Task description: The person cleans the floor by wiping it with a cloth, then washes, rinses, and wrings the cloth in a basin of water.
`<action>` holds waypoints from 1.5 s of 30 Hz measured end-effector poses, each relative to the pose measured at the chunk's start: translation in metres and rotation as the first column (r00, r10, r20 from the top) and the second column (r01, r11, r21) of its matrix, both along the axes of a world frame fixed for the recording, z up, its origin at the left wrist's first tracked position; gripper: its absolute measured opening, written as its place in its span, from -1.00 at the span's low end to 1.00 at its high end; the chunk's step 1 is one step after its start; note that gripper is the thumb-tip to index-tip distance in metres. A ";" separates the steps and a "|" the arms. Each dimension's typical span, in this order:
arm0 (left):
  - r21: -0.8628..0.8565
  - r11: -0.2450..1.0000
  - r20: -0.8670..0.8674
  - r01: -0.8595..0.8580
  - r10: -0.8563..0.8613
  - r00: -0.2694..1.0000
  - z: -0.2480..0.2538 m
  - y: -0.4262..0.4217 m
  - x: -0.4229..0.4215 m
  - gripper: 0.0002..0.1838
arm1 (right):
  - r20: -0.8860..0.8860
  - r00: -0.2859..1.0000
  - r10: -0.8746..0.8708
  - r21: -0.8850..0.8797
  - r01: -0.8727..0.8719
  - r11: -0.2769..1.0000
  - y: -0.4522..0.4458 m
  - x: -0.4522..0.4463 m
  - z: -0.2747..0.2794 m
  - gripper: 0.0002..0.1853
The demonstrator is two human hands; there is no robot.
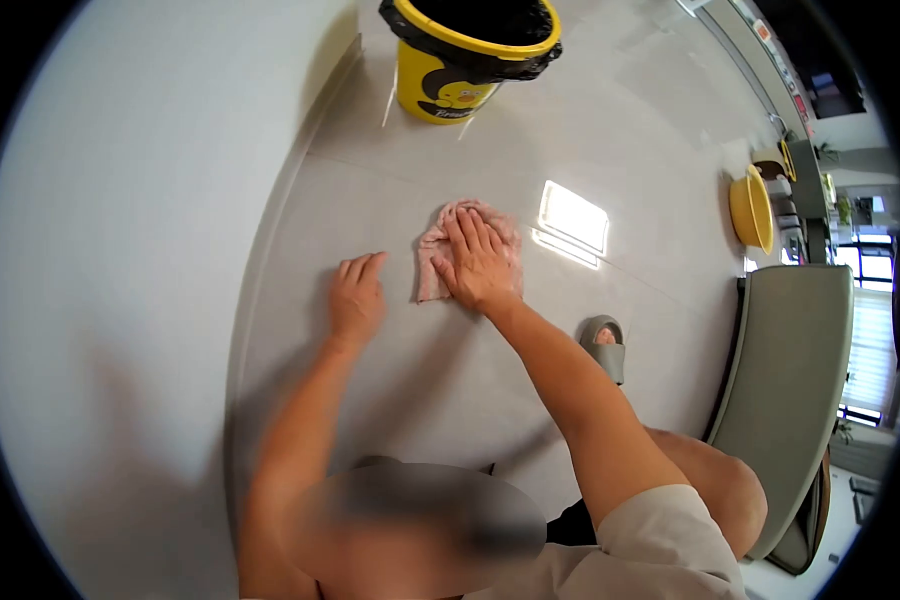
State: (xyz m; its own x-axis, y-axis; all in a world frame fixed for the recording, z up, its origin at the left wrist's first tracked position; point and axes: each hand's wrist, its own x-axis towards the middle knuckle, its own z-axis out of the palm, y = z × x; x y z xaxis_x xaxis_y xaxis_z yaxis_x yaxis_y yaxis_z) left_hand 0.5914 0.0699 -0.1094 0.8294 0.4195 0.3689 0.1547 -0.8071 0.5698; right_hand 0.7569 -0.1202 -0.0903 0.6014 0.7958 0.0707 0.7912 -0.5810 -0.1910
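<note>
pale, glossy floor is bordered on the left by a white wall, and a bright patch of glare is thrown back by it to the right of the cloth. the cloth, pink and ruffled, is laid on the floor out in front of the person, between the wall and the glare. for good contact, pressure is best spread over the whole palm rather than put on the fingertips; the cloth is better smoothed first, since its far edge is bunched and a ridge might be dragged along instead of sliding flat. overlapping strokes would be judged best, with the weight borne partly by the other arm. the right hand is laid flat on the cloth, its fingers stretched forward and the thumb set apart to the left; the cloth is pressed down, not pinched. the left hand is placed between the wall and the cloth, its fingers loosely bent and nothing seen in it; whether the floor is touched by it cannot be told. beyond, a yellow bin is lined with a black bag; on the right, a foot is slipped into a grey slipper near a sofa.
</note>
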 end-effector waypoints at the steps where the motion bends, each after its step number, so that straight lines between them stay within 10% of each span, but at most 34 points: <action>1: -0.007 1.000 0.006 0.011 -0.011 1.000 0.002 -0.010 0.009 -0.50 | 0.016 1.000 -0.012 -0.011 0.012 1.000 -0.001 0.001 0.001 -0.19; 11: 0.038 0.996 -0.043 -0.084 0.086 0.995 0.000 -0.046 0.042 -0.45 | -0.065 0.916 -0.395 0.096 0.400 0.911 -0.074 -0.104 0.000 -0.14; 17: 0.059 0.997 -0.104 -0.059 0.065 0.993 0.000 -0.046 0.040 -0.47 | 0.011 0.878 -0.479 0.211 0.466 0.859 -0.050 -0.023 -0.010 -0.49; 23: 0.020 1.000 -0.051 -0.002 0.003 0.999 -0.008 -0.040 0.038 -0.52 | -0.702 0.637 -0.319 0.348 0.698 0.626 -0.063 0.026 0.003 -0.65; 27: 0.033 0.978 -0.075 0.206 -0.203 0.976 -0.007 -0.014 0.026 -0.48 | -0.528 0.848 -0.034 0.562 0.380 0.735 -0.087 0.016 0.005 -0.61; 34: 0.000 0.916 -0.654 0.401 -0.303 0.693 0.099 -0.014 -0.021 -0.50 | -0.493 0.746 0.448 0.493 -0.185 0.850 -0.067 -0.002 0.004 -0.63; 36: 0.008 0.945 -0.789 0.326 -0.195 0.583 0.117 -0.027 -0.038 -0.50 | -0.575 0.598 0.559 0.538 -0.238 0.809 -0.047 -0.023 0.016 -0.65; 41: 0.069 0.864 -0.631 -0.498 0.425 0.649 0.044 -0.095 -0.113 -0.48 | -0.689 0.446 0.572 0.366 -0.467 0.805 -0.017 -0.071 0.063 -0.64; 45: -0.152 0.653 -0.323 -0.742 0.676 0.662 -0.006 -0.154 -0.162 -0.46 | -0.306 0.631 0.713 0.379 -0.607 0.699 -0.038 -0.147 -0.001 -0.54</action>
State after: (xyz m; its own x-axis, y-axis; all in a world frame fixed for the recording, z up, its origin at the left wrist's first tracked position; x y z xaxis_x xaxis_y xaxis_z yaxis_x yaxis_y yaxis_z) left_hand 0.4291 -0.0841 -0.1153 0.2780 0.9605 0.0126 0.7627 -0.2287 0.6050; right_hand 0.6103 -0.1579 -0.0913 -0.0693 0.9814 0.1789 0.7589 0.1683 -0.6291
